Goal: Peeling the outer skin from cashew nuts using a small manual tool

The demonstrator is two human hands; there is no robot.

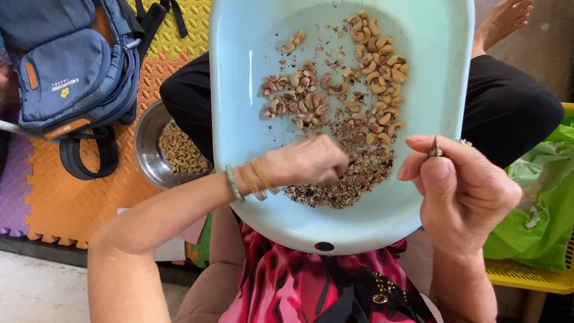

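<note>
A pale blue plastic basin (251, 125) rests on my lap. It holds unpeeled brown cashews (297, 98), pale peeled cashews (382, 66) and a heap of skin flakes (359, 176). My left hand (305, 161), with bangles on the wrist, is curled inside the basin at the edge of the skin heap; its fingertips are hidden, so any nut in them cannot be seen. My right hand (460, 188) hovers at the basin's right rim, pinching a small pointed metal tool (435, 148) between thumb and fingers.
A steel bowl (149, 143) with peeled cashews sits on the orange foam mat at the left. A blue backpack (72, 66) lies beyond it. A yellow crate (526, 272) lined with a green bag is at the right. My legs are crossed under the basin.
</note>
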